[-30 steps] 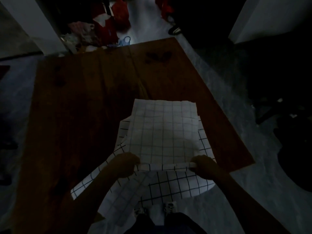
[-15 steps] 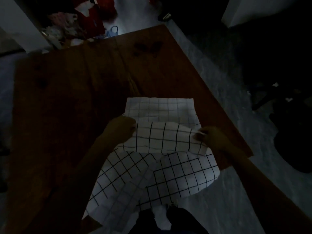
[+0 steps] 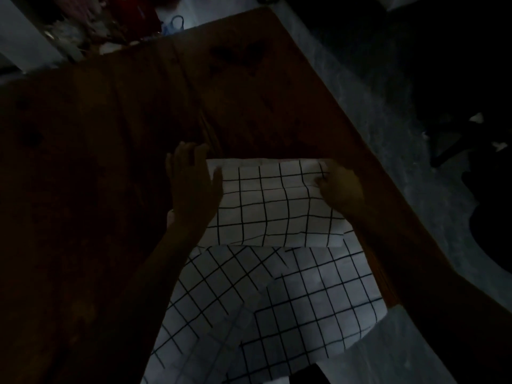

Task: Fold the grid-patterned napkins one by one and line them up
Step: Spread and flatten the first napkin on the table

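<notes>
A white napkin with a black grid (image 3: 273, 203) lies folded in half on the wooden table (image 3: 110, 162), its folded edge toward me. My left hand (image 3: 194, 184) rests flat on its left end with the fingers straight, reaching past the far corner. My right hand (image 3: 342, 187) sits at the far right corner, fingers curled and pinching the cloth there. Under and in front of it lie more grid napkins (image 3: 277, 309), spread loosely and hanging over the near table edge.
The table's right edge (image 3: 388, 206) runs close beside my right hand, with grey floor (image 3: 388, 112) beyond. Red and pale clutter (image 3: 91, 26) lies past the far table edge. The scene is very dim.
Both hands carried the napkin's near edge away from me and laid it on the far edge, halving the napkin. The left hand has flattened onto the cloth.
</notes>
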### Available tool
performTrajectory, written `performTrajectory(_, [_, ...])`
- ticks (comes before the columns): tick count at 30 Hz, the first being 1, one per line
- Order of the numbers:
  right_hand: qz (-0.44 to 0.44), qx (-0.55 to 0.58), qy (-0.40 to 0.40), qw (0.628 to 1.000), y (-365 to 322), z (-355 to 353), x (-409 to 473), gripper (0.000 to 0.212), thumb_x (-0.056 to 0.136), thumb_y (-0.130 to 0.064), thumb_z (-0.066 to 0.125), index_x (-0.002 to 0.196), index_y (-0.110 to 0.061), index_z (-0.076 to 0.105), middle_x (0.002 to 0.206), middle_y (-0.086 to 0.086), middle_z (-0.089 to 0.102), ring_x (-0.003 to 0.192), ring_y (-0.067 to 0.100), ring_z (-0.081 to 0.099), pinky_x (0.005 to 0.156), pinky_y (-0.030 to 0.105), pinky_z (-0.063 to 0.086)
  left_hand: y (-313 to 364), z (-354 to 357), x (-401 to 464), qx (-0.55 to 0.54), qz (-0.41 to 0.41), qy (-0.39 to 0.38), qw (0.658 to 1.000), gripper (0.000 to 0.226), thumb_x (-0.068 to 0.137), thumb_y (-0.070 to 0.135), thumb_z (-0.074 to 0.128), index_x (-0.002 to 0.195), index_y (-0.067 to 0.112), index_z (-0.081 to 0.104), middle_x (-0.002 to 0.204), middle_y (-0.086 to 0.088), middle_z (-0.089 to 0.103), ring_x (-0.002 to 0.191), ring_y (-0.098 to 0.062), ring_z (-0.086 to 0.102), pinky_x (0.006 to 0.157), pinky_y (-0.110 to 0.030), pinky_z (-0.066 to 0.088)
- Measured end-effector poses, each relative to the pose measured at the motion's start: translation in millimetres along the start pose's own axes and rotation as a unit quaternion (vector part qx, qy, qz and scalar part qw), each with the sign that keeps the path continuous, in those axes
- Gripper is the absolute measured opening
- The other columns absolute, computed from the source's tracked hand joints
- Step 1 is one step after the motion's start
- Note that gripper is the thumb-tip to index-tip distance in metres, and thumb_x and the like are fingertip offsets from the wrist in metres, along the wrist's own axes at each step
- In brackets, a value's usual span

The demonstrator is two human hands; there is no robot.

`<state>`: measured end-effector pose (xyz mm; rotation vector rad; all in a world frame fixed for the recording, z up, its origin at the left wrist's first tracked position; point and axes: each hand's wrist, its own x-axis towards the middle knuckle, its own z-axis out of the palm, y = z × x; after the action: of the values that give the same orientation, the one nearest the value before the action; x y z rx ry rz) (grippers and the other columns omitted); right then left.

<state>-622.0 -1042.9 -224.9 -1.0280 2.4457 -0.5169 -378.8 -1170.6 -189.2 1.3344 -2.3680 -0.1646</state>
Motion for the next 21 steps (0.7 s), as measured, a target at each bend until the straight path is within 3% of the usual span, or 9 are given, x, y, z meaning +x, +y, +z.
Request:
performTrajectory(3, [0.018, -0.02, 0.023, 0.999, -1, 13, 12, 0.053, 0.092, -0.022, 0.056, 0.141, -0.017, 0.035, 0.13, 0.013, 0.055, 0.116, 0.03, 0.053, 0.095, 0.04, 0.042, -2, 7, -35, -0.05, 0.055, -0.009, 0.997, 0.038, 0.093, 0.028, 0.052, 0.124, 0.006, 0.05, 0.129, -0.017, 0.05, 0.128, -0.03, 0.038, 0.109, -0.049, 0.03])
performTrajectory(5, [0.028, -0.032, 0.074, 0.996, -4, 19, 9, 0.061, 0.091, -0.025, 0.058, 0.144, -0.015, 0.03, 0.141, 0.014, 0.044, 0.128, 0.031, 0.042, 0.104, 0.045, 0.034, -8, 10, -63, -0.07, 0.037, 0.005, 0.997, 0.041, 0.092, 0.029, 0.052, 0.125, 0.005, 0.049, 0.129, -0.017, 0.05, 0.125, -0.028, 0.04, 0.106, -0.042, 0.034])
performTrajectory(8, [-0.092, -0.032, 0.169, 0.981, -8, 34, -20, 0.051, 0.089, -0.02, 0.059, 0.136, -0.01, 0.042, 0.139, 0.016, 0.044, 0.129, 0.031, 0.041, 0.107, 0.047, 0.034, -20, 8, -97, -0.136, -0.14, 0.054, 0.979, 0.045, 0.091, 0.028, 0.054, 0.128, 0.003, 0.046, 0.128, -0.019, 0.05, 0.121, -0.032, 0.045, 0.1, -0.043, 0.038])
performTrajectory(10, [-0.201, -0.039, 0.147, 0.968, -14, 55, -49, 0.044, 0.089, -0.019, 0.057, 0.131, -0.009, 0.047, 0.137, 0.016, 0.047, 0.13, 0.03, 0.04, 0.108, 0.047, 0.034, -34, 10, -112, -0.163, -0.264, 0.029, 0.95, 0.044, 0.091, 0.028, 0.055, 0.127, 0.004, 0.046, 0.125, -0.018, 0.052, 0.116, -0.032, 0.049, 0.097, -0.044, 0.042])
performTrajectory(12, [-0.25, -0.03, 0.091, 0.963, -23, 81, -75, 0.041, 0.091, -0.021, 0.051, 0.13, -0.01, 0.046, 0.137, 0.016, 0.046, 0.133, 0.03, 0.035, 0.109, 0.047, 0.031, -45, 9, -121, -0.156, -0.31, -0.037, 0.937, 0.047, 0.09, 0.041, 0.046, 0.115, 0.004, 0.056, 0.111, -0.018, 0.06, 0.103, -0.033, 0.056, 0.088, -0.044, 0.047])
performTrajectory(14, [-0.258, -0.025, 0.054, 0.964, -31, 101, -94, 0.042, 0.092, -0.024, 0.042, 0.131, -0.01, 0.047, 0.138, 0.017, 0.046, 0.134, 0.029, 0.031, 0.11, 0.046, 0.028, -50, 8, -123, -0.106, -0.283, -0.102, 0.948, 0.054, 0.084, 0.05, 0.036, 0.095, 0.005, 0.064, 0.093, -0.015, 0.064, 0.088, -0.033, 0.059, 0.078, -0.042, 0.049])
performTrajectory(16, [-0.26, -0.032, 0.03, 0.965, -36, 112, -104, 0.045, 0.09, -0.026, 0.039, 0.134, -0.012, 0.044, 0.141, 0.017, 0.043, 0.136, 0.029, 0.027, 0.11, 0.047, 0.025, -52, 11, -119, -0.09, -0.212, -0.139, 0.963, 0.047, 0.082, 0.047, 0.041, 0.083, 0.006, 0.064, 0.083, -0.013, 0.064, 0.08, -0.031, 0.058, 0.072, -0.041, 0.049])
performTrajectory(19, [-0.243, -0.056, -0.004, 0.968, -36, 116, -109, 0.056, 0.085, -0.028, 0.034, 0.139, -0.014, 0.037, 0.148, 0.016, 0.033, 0.141, 0.03, 0.019, 0.114, 0.046, 0.016, -48, 15, -106, -0.191, -0.157, -0.145, 0.958, 0.034, 0.085, 0.035, 0.052, 0.095, 0.006, 0.065, 0.091, -0.01, 0.065, 0.085, -0.021, 0.059, 0.073, -0.034, 0.048])
performTrajectory(21, [-0.209, -0.058, -0.001, 0.976, -33, 116, -105, 0.06, 0.084, -0.031, 0.033, 0.141, -0.014, 0.034, 0.15, 0.017, 0.03, 0.142, 0.033, 0.017, 0.115, 0.047, 0.013, -44, 12, -97, -0.294, -0.174, -0.127, 0.931, 0.014, 0.091, 0.017, 0.056, 0.095, 0.008, 0.065, 0.09, -0.001, 0.064, 0.081, 0.003, 0.058, 0.071, -0.023, 0.047])
